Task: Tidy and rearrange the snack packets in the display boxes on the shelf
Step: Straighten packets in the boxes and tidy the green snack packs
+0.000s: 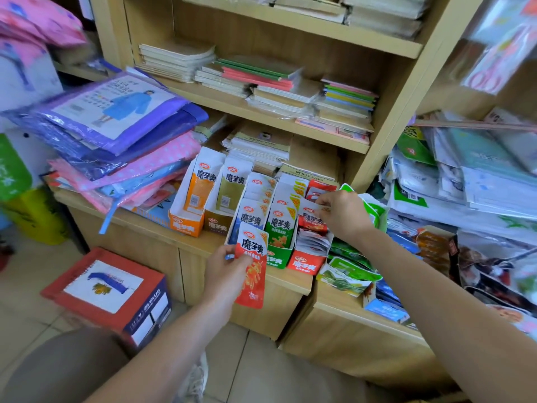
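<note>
Two grasps: left hand (225,270) holds red packet (253,257) clear; right hand (345,216) pinches boxed packets (312,222), likely opening its slot.

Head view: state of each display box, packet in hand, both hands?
Orange box: upright, packets standing.
Brown box: upright, packets standing.
Green box: full, packets upright.
Red box: front packets slumped.
Red packet: gripped by left hand, outside boxes.
Right hand: fingers pinch a boxed packet in red box.

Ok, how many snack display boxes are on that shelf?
5, side by side: orange box leftmost, brown box next, blue-packet box partly behind the held red packet, green box, red box rightmost. More may be hidden.
</note>
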`<act>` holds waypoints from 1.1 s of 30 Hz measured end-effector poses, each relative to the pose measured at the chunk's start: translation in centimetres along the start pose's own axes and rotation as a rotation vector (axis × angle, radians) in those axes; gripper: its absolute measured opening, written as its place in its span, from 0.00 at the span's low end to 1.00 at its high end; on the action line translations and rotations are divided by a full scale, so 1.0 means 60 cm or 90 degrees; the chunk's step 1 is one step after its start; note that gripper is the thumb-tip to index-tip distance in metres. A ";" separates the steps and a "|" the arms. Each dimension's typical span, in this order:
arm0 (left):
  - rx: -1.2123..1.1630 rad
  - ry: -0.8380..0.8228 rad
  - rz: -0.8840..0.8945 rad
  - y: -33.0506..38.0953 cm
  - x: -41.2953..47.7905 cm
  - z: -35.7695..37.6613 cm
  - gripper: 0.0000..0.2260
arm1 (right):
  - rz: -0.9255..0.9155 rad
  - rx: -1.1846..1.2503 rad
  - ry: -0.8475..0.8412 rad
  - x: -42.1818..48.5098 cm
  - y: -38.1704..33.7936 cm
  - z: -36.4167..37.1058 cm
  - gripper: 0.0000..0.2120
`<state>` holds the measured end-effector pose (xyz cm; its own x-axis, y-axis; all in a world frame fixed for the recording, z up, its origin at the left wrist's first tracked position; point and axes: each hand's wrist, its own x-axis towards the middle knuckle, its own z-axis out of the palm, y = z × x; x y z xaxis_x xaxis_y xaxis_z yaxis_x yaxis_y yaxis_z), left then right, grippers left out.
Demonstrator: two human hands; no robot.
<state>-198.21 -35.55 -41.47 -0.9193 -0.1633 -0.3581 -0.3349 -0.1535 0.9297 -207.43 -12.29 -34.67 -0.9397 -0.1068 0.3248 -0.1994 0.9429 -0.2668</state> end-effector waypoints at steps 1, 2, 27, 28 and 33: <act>-0.004 -0.005 0.004 0.002 -0.001 0.002 0.06 | 0.005 -0.008 -0.003 0.003 0.000 -0.002 0.10; -0.010 -0.010 0.007 0.004 -0.001 0.003 0.06 | 0.005 -0.015 -0.011 0.006 0.000 -0.003 0.09; -0.078 -0.063 0.077 0.032 0.004 0.053 0.06 | -0.152 -0.088 -0.103 -0.002 0.079 -0.023 0.20; -0.084 -0.066 0.085 0.035 0.005 0.057 0.06 | -0.144 -0.084 -0.099 -0.006 0.087 -0.024 0.17; -0.045 -0.098 0.138 0.047 0.014 0.075 0.05 | -0.047 -0.123 -0.021 -0.034 0.116 -0.011 0.08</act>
<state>-200.84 -31.73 -38.77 -0.9904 -0.0499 -0.1292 -0.1168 -0.1996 0.9729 -206.71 -5.29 -36.59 -0.9337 -0.1860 0.3060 -0.2149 0.9746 -0.0632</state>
